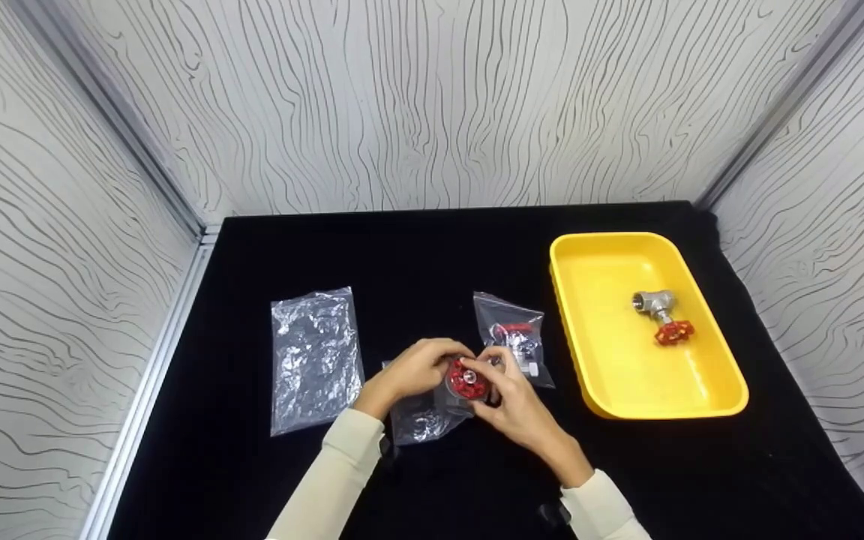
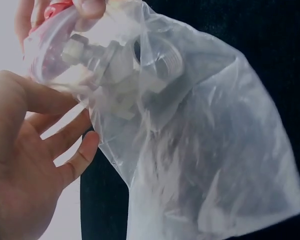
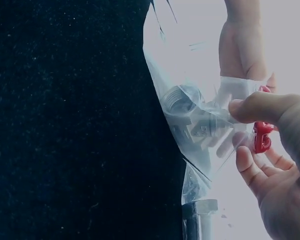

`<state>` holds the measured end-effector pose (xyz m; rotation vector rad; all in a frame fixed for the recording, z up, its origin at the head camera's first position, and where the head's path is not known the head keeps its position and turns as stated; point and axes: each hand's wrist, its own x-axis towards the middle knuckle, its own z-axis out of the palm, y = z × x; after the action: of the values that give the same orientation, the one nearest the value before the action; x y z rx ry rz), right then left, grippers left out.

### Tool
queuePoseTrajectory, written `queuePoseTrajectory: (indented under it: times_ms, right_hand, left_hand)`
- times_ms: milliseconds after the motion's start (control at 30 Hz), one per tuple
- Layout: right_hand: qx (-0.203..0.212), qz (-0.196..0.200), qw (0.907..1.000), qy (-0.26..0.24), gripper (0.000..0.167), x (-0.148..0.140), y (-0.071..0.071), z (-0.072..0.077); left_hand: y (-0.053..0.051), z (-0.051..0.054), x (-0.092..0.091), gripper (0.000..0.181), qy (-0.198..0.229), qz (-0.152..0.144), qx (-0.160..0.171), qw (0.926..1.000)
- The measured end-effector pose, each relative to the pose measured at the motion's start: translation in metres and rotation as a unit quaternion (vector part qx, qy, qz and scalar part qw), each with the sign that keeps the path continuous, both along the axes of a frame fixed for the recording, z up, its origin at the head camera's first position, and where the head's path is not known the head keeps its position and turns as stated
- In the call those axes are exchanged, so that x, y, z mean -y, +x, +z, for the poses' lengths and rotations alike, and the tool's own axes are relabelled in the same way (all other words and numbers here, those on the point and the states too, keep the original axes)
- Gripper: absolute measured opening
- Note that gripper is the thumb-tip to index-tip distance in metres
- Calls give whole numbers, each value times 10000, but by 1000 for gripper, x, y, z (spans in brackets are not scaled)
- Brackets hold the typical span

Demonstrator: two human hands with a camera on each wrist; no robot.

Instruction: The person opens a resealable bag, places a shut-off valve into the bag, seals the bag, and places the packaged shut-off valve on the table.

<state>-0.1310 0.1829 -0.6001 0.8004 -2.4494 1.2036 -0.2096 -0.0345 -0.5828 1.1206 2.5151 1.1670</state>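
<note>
While most of its body sits inside a clear plastic bag (image 1: 421,420), a metal handwheel valve (image 1: 469,379) is held over the middle of a black-covered table (image 1: 402,262). Its red wheel is at the bag's mouth, at least partly bare, and the threaded port shows through the film.

The right hand (image 1: 514,397) pinches the valve, thumb pressing the plastic near its neck and fingers bent about the wheel; gripping at this end seems to steady the weight while the bag trails off to the left. The left hand (image 1: 424,364) appears to pinch the bag's edge between thumb and bent fingertips, one finger standing slightly apart, perhaps to keep the film from sliding. How firmly it presses cannot be told.

Just beyond the right hand lies a second clear bag (image 1: 488,307) containing another red-handled fitting (image 1: 520,345). Well apart to the left, a flat plastic bag (image 1: 316,360) is spread out with nothing visible inside. To the right stands a yellow tray (image 1: 604,337); its raised rim should contain the unbagged valve (image 1: 657,302) lying on its side within. Wood-grain panels (image 1: 372,105) enclose the table.
</note>
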Motion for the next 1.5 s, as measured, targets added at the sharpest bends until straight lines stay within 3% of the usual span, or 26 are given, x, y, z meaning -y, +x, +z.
queuePoseTrajectory:
  times_ms: [300, 433, 800, 1133, 1500]
  right_hand:
    - [-202, 229, 9995, -51, 74, -3, -3, -2]
    - [-288, 445, 9986, 41, 72, -6, -6, 0]
    - [-441, 994, 9935, 324, 39, -13, -12, 15]
    - [-97, 1034, 9946, 73, 17, -11, -16, 25]
    - [58, 1043, 9945, 53, 12, -13, -25, 43]
  left_hand:
    - [0, 4, 18, 22, -140, 253, 200, 9994]
    - [3, 5, 27, 17, -89, 246, 135, 9996]
    - [14, 5, 43, 11, 420, 425, -226, 9980]
    - [21, 14, 53, 10, 771, 638, -292, 9946]
    - [28, 24, 60, 9, 903, 839, -538, 9909]
